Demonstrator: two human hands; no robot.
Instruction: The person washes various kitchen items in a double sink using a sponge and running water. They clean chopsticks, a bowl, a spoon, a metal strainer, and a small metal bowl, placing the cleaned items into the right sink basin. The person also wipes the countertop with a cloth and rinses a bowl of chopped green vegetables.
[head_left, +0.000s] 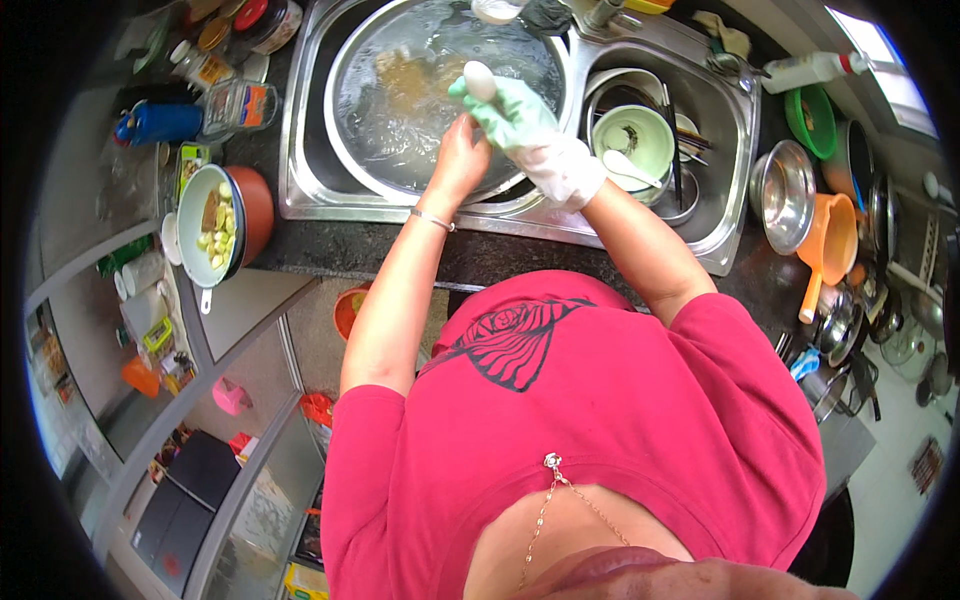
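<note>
My right hand (517, 124), in a pale green and white glove, is over a large metal-rimmed basin (335, 142) of water. Its fingers close around a white egg-shaped object (480, 80), whose rounded end sticks up. Just below, my bare left hand (459, 157) meets the glove, with a bracelet on its wrist. Part of its fingers is hidden, so whether it grips anything is unclear. The water (390, 142) is rippled, with a brownish patch (405, 75) in it. The basin sits in the left bowl of a stainless steel double sink (304, 180).
The right sink bowl holds a pale green bowl (637, 135) with a white spoon (626, 169) and chopsticks. On the left counter is a white pan (193, 247) of chopped vegetables. A steel bowl (784, 195) and an orange ladle (829, 232) are at right. A faucet (604, 11) rises behind.
</note>
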